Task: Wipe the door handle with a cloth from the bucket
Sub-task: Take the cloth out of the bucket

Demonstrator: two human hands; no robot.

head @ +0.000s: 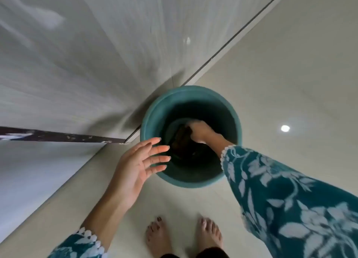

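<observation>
Your right hand [199, 131] reaches down inside the bucket [151, 110], fingers closed on a dark cloth [181, 139]. Your left hand [135, 166] hovers spread at its rim.

A glossy, pale cream tiled floor [280, 73] fills the frame from twelve o'clock round to six, with a round ceiling-light reflection [285, 128] gleaming at three o'clock. At the centre stands a round teal plastic bucket [149, 126], its rim just beside the foot of a grey-white wall panel [77, 64] at ten o'clock. Two bare feet [184, 236] with painted toenails rest flat on the tiles at six o'clock, near the bucket.
</observation>
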